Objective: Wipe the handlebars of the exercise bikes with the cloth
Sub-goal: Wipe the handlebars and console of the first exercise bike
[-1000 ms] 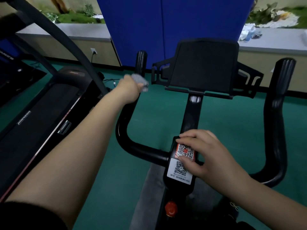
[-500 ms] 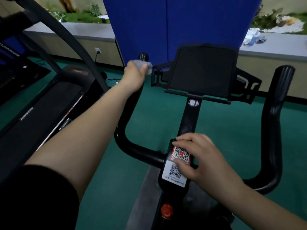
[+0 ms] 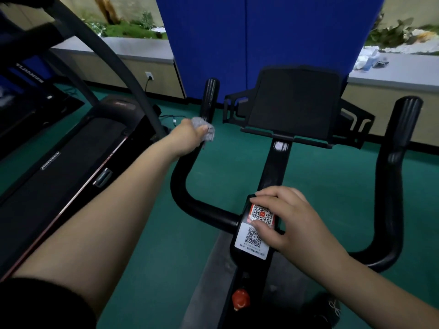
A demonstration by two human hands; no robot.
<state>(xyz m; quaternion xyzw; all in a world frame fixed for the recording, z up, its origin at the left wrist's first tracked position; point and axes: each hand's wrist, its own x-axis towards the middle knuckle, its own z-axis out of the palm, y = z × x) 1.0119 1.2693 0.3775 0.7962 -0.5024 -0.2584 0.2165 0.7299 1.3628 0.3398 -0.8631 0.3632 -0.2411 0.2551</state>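
Left hand (image 3: 187, 136) gripping cloth (image 3: 204, 129) around handlebar (image 3: 190, 186) — right hand (image 3: 285, 224) resting flat on stem (image 3: 251, 233)

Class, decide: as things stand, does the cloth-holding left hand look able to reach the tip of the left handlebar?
Probably yes. The left hand, gripping the cloth, sits on the left handlebar just below its bare tip; nothing blocks it.

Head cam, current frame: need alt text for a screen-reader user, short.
A person's left hand grips a grey cloth around the left handlebar of a black exercise bike, below its tip. The right hand rests on the centre stem over QR code stickers; a treadmill stands to the left.
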